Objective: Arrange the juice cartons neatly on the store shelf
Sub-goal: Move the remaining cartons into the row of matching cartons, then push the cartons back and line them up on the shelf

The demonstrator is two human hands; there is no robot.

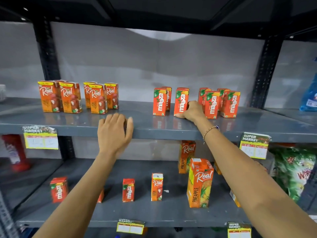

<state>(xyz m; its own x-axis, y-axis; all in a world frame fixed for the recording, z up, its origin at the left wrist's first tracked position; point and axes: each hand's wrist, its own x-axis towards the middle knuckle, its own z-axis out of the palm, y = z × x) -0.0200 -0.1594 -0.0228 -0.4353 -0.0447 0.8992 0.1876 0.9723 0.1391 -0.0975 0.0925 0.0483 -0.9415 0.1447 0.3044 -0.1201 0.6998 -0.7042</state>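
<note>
On the upper grey shelf (pixel 68 125) several small Real litchi cartons (pixel 70 97) stand at the left and several small Maaza cartons (pixel 212 104) at the right. My right hand (pixel 193 111) grips the right side of one Maaza carton (pixel 180 104) in the middle of that group. My left hand (pixel 114 133) hovers at the shelf's front edge, fingers spread, holding nothing. On the lower shelf (pixel 145 213) stand loose cartons: two Maaza (pixel 59 189) (pixel 128 190), one small Real (pixel 156 187) and two tall Real pineapple cartons (pixel 199 183) (pixel 186 156).
Black slotted uprights (pixel 46 54) (pixel 267 69) frame the bay. Price tags (pixel 40 137) (pixel 254 145) hang from the shelf edges. A red bottle (pixel 15 153) stands at lower left, a green detergent bag (pixel 295 170) at lower right, a blue bag (pixel 309 97) at upper right.
</note>
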